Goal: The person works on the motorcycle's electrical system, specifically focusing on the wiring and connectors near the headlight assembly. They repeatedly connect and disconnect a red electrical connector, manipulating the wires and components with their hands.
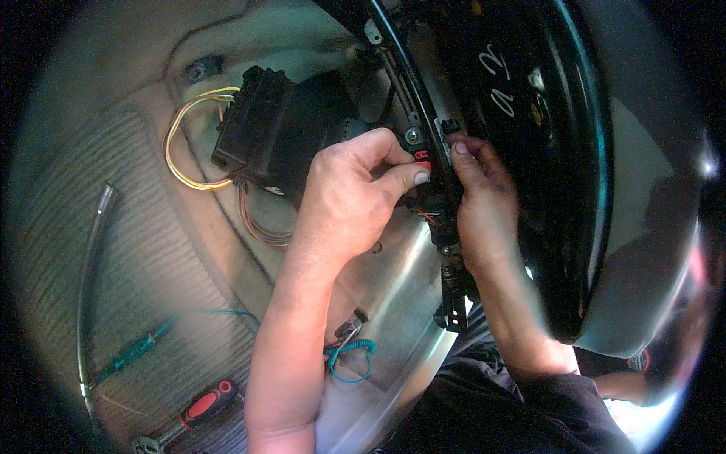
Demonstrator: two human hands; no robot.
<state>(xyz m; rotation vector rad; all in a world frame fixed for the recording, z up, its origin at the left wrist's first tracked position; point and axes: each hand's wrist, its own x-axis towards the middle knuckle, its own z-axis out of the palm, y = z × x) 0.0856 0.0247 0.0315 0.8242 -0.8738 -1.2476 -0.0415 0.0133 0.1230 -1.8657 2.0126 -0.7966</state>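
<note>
My left hand [348, 189] is closed, its thumb and forefinger pinching a small red connector [422, 157] beside a long black metal rail [408, 72]. Across the rail, my right hand [488, 197] is closed with thumb and fingertips on a small metal bracket [444, 136]; part of its grip is hidden. Thin wires [427, 217] run along the rail just below my left fingertips. A large black panel [560, 151] with hand-drawn white marks stands tilted to the right of both hands.
A black box [253, 125] with a loop of yellow and white wires [172, 144] sits left of my hands. On the ribbed carpet [128, 250] lie a metal bar [91, 265], a teal-handled tool [136, 352] and a ratchet [200, 408] with a red-and-black handle. A coiled teal cord [355, 348] rests nearer me.
</note>
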